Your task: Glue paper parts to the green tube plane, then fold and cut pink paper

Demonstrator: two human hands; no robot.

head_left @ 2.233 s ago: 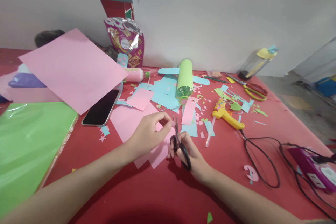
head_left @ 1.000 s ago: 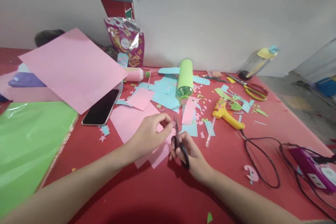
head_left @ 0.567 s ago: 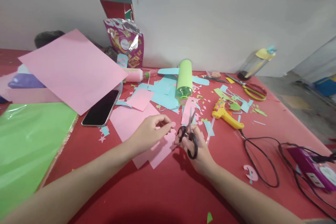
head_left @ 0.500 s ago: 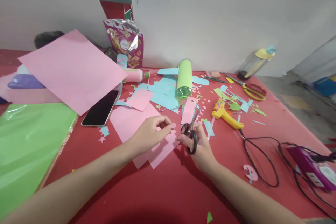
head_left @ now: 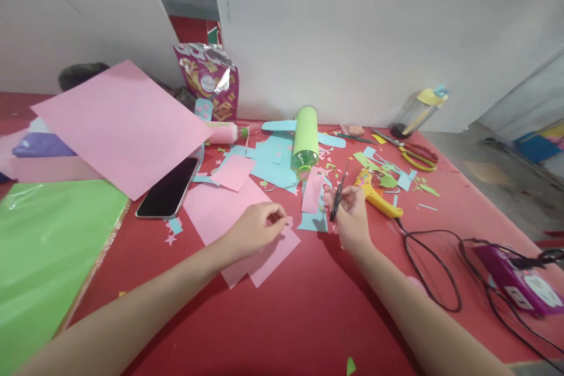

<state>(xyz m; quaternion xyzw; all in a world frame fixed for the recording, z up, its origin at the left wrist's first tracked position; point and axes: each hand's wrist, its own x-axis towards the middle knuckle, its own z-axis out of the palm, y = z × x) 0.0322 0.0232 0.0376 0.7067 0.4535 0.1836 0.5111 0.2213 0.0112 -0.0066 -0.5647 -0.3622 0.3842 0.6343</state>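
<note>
My left hand [head_left: 258,228] is closed in a pinch on a small pink paper piece [head_left: 289,221], above pink paper sheets [head_left: 278,258]. The piece's exact shape is hard to make out. My right hand [head_left: 353,220] holds scissors with black handles [head_left: 335,202], their blades pointing away from me. Just left of the scissors lie a pink paper strip [head_left: 312,191] and a light blue paper piece [head_left: 314,222]. Beyond them, a green paper-wrapped bottle [head_left: 305,136] with light blue paper wings rests on the red table.
A yellow glue gun [head_left: 382,202] lies right of my hand, its cord running to a purple power strip [head_left: 515,279]. Farther back are larger scissors [head_left: 414,153] and a clear bottle [head_left: 418,114]. A phone [head_left: 170,188] and green sheets [head_left: 57,247] lie left. Paper scraps are scattered about.
My right hand has moved right with the scissors, away from my left hand, uncovering the light blue piece. My left hand keeps its pinch near the same spot. The view has shifted slightly.
</note>
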